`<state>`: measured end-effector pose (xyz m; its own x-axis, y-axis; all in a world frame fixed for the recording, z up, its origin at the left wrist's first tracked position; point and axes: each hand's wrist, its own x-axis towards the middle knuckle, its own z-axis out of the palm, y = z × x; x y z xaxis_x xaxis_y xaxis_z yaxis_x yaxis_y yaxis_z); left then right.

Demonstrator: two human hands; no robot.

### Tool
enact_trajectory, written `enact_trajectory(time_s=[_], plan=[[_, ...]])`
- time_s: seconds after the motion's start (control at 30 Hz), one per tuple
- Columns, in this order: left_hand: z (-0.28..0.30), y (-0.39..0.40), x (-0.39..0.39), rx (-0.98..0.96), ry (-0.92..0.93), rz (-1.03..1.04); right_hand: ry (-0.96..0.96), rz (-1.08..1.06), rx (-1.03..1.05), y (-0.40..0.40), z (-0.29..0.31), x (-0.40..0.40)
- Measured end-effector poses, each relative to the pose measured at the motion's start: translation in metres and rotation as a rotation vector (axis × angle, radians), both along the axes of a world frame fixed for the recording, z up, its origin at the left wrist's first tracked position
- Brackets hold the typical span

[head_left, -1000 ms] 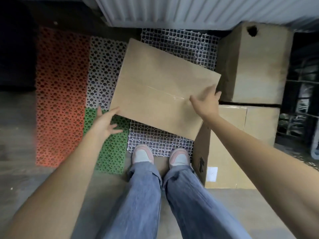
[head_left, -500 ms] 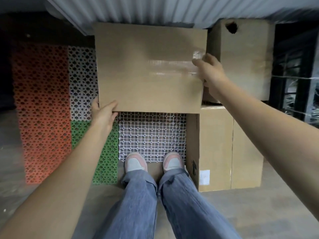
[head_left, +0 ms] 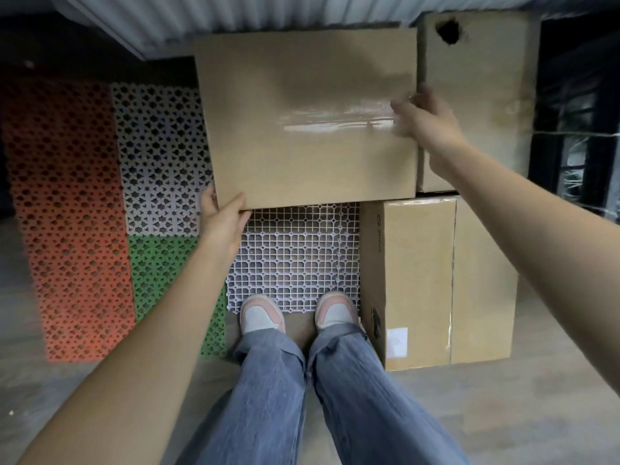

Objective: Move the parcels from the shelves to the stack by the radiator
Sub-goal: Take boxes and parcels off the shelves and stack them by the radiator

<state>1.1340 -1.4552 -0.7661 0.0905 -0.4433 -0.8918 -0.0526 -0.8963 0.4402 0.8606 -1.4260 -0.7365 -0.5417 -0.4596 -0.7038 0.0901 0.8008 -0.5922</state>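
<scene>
A taped brown cardboard parcel (head_left: 302,115) lies square against the white radiator (head_left: 235,18), over the floor mats. My left hand (head_left: 223,213) grips its near left corner from below. My right hand (head_left: 422,119) rests on its right edge, fingers on the shiny tape. To the right stands the stack: a tall box with a hole (head_left: 476,95) on top of a larger box with a white label (head_left: 436,286). The parcel's right side touches the upper box.
Perforated floor mats lie in front of the radiator: red (head_left: 63,213), white (head_left: 157,156), green (head_left: 161,273) and a white grid mat (head_left: 295,256) under my shoes (head_left: 261,313). A dark wire rack (head_left: 583,135) stands at the far right.
The parcel swung from tilted to square and moved back against the radiator, beside the upper box. Both hands followed it; in the last half second it barely shifted.
</scene>
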Motion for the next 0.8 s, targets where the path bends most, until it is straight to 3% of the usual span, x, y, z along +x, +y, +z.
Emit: enact_trajectory(time_s=[0.2, 0.4, 0.5, 0.6, 0.8], plan=[[-0.005, -0.004, -0.017, 0.007, -0.042, -0.079, -0.011, 0.139, -0.017, -0.017, 0.002, 0.049], [0.032, -0.018, -0.006, 0.064, -0.111, -0.430, -0.002, 0.279, 0.087, -0.008, 0.047, 0.078], [0.107, -0.020, -0.008, 0.070, -0.081, -0.492, 0.002, 0.260, 0.142, -0.008, 0.116, 0.074], [0.201, -0.024, -0.004, -0.001, -0.110, -0.684, 0.020, 0.311, 0.157, -0.024, 0.209, 0.079], [0.380, -0.050, 0.071, -0.179, -0.387, -0.935, 0.032, 0.718, 0.049, -0.078, 0.415, 0.132]])
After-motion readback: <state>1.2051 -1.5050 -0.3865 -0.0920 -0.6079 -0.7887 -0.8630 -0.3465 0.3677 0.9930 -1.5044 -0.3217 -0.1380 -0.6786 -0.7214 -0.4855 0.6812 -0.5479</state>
